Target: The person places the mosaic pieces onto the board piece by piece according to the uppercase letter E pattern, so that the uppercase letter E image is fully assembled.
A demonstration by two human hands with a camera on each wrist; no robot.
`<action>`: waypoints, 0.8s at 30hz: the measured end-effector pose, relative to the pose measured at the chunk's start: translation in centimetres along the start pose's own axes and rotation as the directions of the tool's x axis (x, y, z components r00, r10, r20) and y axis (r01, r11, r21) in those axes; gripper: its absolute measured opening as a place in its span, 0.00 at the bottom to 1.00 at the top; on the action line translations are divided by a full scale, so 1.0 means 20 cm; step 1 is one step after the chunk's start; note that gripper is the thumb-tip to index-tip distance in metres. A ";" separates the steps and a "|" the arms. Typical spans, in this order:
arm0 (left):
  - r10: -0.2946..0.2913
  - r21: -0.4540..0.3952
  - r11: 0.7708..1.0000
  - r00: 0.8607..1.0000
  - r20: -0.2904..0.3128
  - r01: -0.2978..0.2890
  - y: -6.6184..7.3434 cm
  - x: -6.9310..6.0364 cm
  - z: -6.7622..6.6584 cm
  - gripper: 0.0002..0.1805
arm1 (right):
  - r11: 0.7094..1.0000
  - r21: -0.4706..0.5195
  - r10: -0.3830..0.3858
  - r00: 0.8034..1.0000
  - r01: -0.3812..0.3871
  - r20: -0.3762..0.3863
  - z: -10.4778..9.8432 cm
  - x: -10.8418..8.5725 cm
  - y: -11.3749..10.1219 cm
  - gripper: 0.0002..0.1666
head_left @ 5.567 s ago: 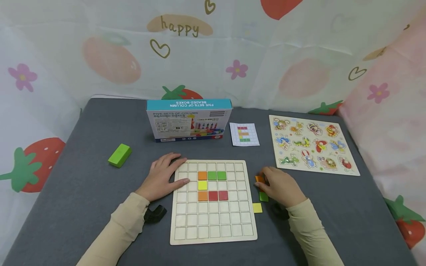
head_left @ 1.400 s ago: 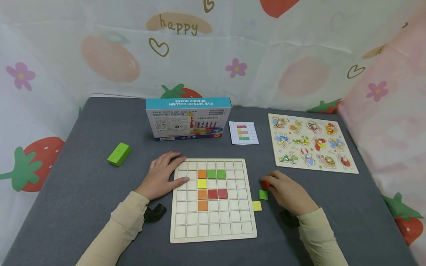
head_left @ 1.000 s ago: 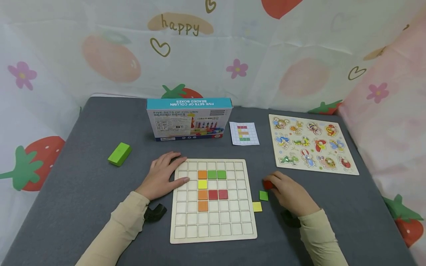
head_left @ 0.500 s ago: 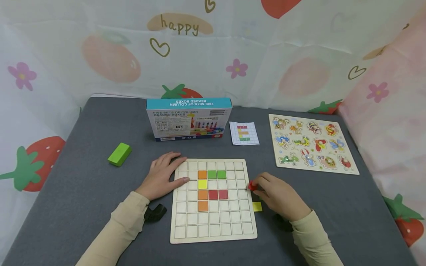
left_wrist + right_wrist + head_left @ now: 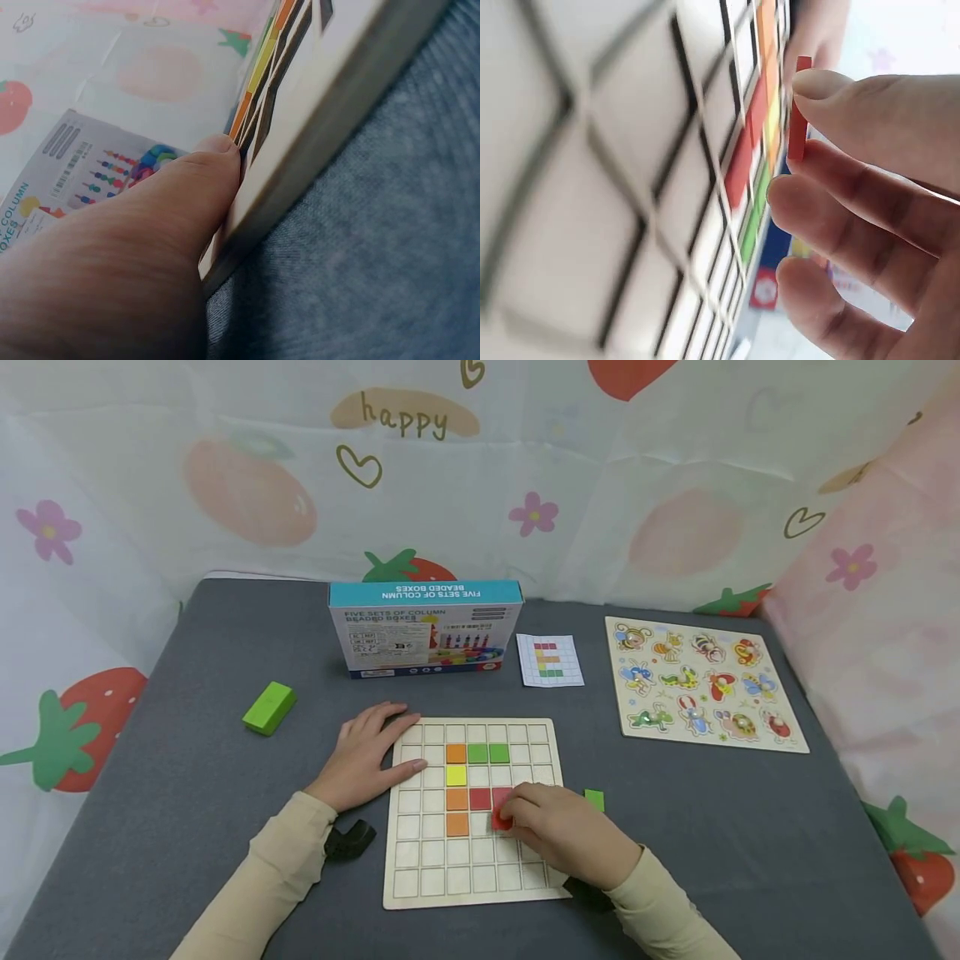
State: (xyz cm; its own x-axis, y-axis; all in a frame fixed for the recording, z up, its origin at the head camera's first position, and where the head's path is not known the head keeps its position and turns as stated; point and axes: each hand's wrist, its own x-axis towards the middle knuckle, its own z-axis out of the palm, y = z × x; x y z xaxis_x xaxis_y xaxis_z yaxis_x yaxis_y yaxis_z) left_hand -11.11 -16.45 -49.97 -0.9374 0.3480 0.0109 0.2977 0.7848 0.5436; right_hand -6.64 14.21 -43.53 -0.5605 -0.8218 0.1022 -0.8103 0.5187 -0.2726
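Observation:
A pale wooden grid board (image 5: 420,877) lies on the table, with orange (image 5: 457,824), yellow (image 5: 456,775), green (image 5: 488,753) and red tiles (image 5: 480,798) set in some cells. My left hand (image 5: 366,758) rests at its upper left edge, fingers extended; the left wrist view has the thumb (image 5: 214,154) against the rim. My right hand (image 5: 573,835) is over the board's right half, pinching a red square tile (image 5: 799,112) between thumb and forefinger. That tile appears edge-on in the right wrist view, off the grid surface. Part of the board is hidden beneath this hand.
Right of the board lies a loose green tile (image 5: 595,799). A green block (image 5: 270,708) sits far left. Behind the board stand a box (image 5: 426,631) and a small pattern card (image 5: 550,661). An insect picture board (image 5: 705,685) lies at the back right.
An orange tile has been added below the lower orange one. My right hand then picked up a red tile on the right and carried it left over the board. My left hand stayed put.

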 end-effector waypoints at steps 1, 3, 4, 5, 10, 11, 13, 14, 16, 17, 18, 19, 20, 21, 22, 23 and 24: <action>0.000 -0.001 1.000 1.000 0.000 0.000 0.00 0.00 0.00 0.39 | 1.000 0.000 -0.015 1.000 0.015 0.007 0.01 0.01 -0.02 0.11; -0.003 -0.003 1.000 1.000 -0.002 0.003 0.00 0.00 0.00 0.39 | 0.999 0.002 -0.041 0.999 0.040 0.022 0.03 0.02 -0.05 0.10; -0.005 -0.001 1.000 1.000 -0.003 0.005 0.00 0.00 0.00 0.38 | 0.999 0.007 -0.053 0.998 0.053 0.030 0.04 0.03 -0.07 0.10; -0.006 0.000 1.000 1.000 -0.004 0.006 0.00 -0.01 0.00 0.39 | 0.998 0.008 -0.067 0.997 0.066 0.035 0.05 0.04 -0.09 0.09; -0.008 0.007 1.000 1.000 -0.003 0.008 0.00 0.00 0.00 0.39 | 0.994 0.016 -0.111 0.992 0.110 0.054 0.08 0.07 -0.14 0.09; -0.008 0.006 1.000 1.000 -0.003 0.008 0.00 0.00 0.00 0.39 | 0.993 0.010 -0.115 0.992 0.115 0.056 0.09 0.07 -0.14 0.09; -0.010 0.006 1.000 1.000 -0.003 0.010 0.00 0.00 0.00 0.39 | 0.993 -0.004 -0.121 0.991 0.121 0.061 0.09 0.07 -0.15 0.09; -0.011 0.005 1.000 1.000 -0.004 0.011 0.00 0.00 0.00 0.39 | 0.992 -0.014 -0.122 0.990 0.123 0.064 0.10 0.08 -0.15 0.09; -0.009 0.007 1.000 1.000 -0.006 0.009 0.00 0.00 0.00 0.39 | 0.992 -0.030 -0.122 0.990 0.125 0.073 0.10 0.08 -0.16 0.09; -0.008 0.008 1.000 1.000 -0.007 0.008 0.00 0.00 0.00 0.39 | 0.991 -0.036 -0.123 0.989 0.126 0.079 0.10 0.08 -0.16 0.09; -0.007 0.010 1.000 1.000 -0.007 0.007 0.00 0.00 0.01 0.39 | 0.991 -0.040 -0.123 0.989 0.126 0.084 0.11 0.08 -0.16 0.09; -0.006 0.009 1.000 1.000 -0.009 0.006 0.00 0.00 0.01 0.39 | 0.991 -0.042 -0.123 0.989 0.127 0.088 0.11 0.08 -0.16 0.09; -0.005 0.009 1.000 1.000 -0.009 0.005 0.00 0.00 0.00 0.39 | 0.991 -0.045 -0.123 0.988 0.128 0.093 0.11 0.09 -0.16 0.09; -0.004 0.009 1.000 1.000 -0.009 0.004 0.00 0.00 0.00 0.39 | 0.991 -0.047 -0.123 0.987 0.129 0.098 0.11 0.09 -0.16 0.09; -0.004 0.007 1.000 1.000 -0.009 0.004 0.00 0.00 0.00 0.39 | 0.990 -0.051 -0.125 0.987 0.130 0.102 0.11 0.09 -0.17 0.09; -0.005 0.006 1.000 1.000 -0.008 0.005 0.00 0.00 0.00 0.39 | 0.990 -0.057 -0.124 0.987 0.131 0.106 0.11 0.10 -0.17 0.10; -0.005 0.005 1.000 1.000 -0.008 0.005 0.00 0.00 0.00 0.39 | 0.990 -0.060 -0.123 0.986 0.130 0.110 0.11 0.10 -0.17 0.10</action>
State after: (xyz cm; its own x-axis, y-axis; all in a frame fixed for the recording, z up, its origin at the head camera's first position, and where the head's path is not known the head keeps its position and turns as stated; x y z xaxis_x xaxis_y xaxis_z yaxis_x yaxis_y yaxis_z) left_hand -11.08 -16.42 -50.04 -0.9402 0.3403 0.0145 0.2939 0.7889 0.5397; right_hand -4.63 10.34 -44.46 -0.4344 -0.9003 0.0288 -0.8850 0.4207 -0.1994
